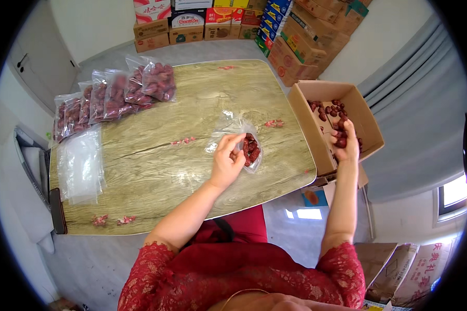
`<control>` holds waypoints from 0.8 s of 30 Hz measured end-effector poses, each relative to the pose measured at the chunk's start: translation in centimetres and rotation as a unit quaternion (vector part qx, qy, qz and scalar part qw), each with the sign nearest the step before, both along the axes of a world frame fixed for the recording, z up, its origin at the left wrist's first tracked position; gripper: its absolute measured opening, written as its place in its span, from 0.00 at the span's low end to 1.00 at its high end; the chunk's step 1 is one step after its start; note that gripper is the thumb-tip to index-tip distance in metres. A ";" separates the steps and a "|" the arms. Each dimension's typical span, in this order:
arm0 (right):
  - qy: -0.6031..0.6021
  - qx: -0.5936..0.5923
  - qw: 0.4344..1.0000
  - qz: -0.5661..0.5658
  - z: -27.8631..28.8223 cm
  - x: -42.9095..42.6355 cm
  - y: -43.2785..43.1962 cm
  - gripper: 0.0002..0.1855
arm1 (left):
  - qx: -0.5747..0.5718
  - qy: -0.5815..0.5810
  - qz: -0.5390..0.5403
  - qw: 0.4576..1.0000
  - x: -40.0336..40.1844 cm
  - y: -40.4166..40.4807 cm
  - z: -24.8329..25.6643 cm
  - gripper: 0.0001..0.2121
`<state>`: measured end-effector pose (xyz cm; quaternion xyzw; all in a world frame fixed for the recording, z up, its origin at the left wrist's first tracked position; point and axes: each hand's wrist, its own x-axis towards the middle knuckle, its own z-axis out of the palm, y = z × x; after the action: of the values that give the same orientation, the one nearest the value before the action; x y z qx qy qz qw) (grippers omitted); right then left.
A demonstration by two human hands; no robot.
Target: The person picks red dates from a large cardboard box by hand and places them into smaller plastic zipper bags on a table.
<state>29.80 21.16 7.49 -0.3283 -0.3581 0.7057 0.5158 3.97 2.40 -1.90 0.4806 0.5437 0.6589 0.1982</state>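
My left hand (229, 158) grips the side of a clear plastic bag (252, 166) lying on the table. Several wrinkled red dates (252, 149) show inside it. Over at the right, my right hand (347, 143) is curled around several red dates (341, 142) above an open cardboard box (309, 134). More loose dates (333, 110) lie on the bottom of that box, partly hidden by my fingers and wrist.
A row of filled zip bags of dates (116, 93) stands at the table's far left. Flat empty plastic bags (79, 167) lie nearer me, by a dark phone-like object (58, 211) at the table's edge. Stacked cartons (186, 34) line the back wall; a grey curtain (416, 105) hangs at right.
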 end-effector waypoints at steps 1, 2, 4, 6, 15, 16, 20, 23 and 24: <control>0.090 -0.008 0.995 0.049 -0.1 -1.5 -1.8 0.12 | 0.005 -0.002 -0.002 1.000 0.2 0.0 0.2 0.20; 0.108 -0.014 0.992 0.059 0.1 -4.1 -4.4 0.14 | 0.001 -0.003 -0.001 1.000 0.1 -0.2 0.2 0.20; 0.153 -0.036 0.976 0.147 -0.8 -7.8 -8.3 0.17 | -0.002 -0.013 -0.004 1.000 0.4 -0.2 0.3 0.21; 0.194 -0.074 0.963 0.173 -2.0 -12.0 -11.6 0.17 | -0.001 -0.011 -0.014 1.000 0.2 -0.4 0.2 0.23; 0.047 0.109 0.993 0.009 -5.4 -17.2 -14.3 0.09 | 0.025 -0.050 -0.044 0.997 0.8 -1.0 1.0 0.25; 0.042 0.110 0.993 0.011 -6.0 -17.3 -14.1 0.09 | 0.022 -0.059 -0.042 0.997 0.8 -1.0 0.9 0.25; -0.033 0.162 0.986 -0.018 -6.5 -17.6 -14.2 0.06 | 0.015 -0.128 -0.051 0.990 0.8 -0.9 1.0 0.24; -0.016 0.161 0.987 0.021 -6.6 -17.4 -14.1 0.07 | 0.007 -0.142 -0.049 0.989 0.6 -0.8 1.0 0.24; -0.010 0.144 0.989 0.038 -6.3 -17.4 -14.3 0.07 | 0.007 -0.142 -0.048 0.989 0.5 -0.9 1.2 0.24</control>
<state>12.40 6.89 1.19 -0.2435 -0.4734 0.6624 0.5271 4.51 1.51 -0.73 0.4092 0.4817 0.7140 0.3011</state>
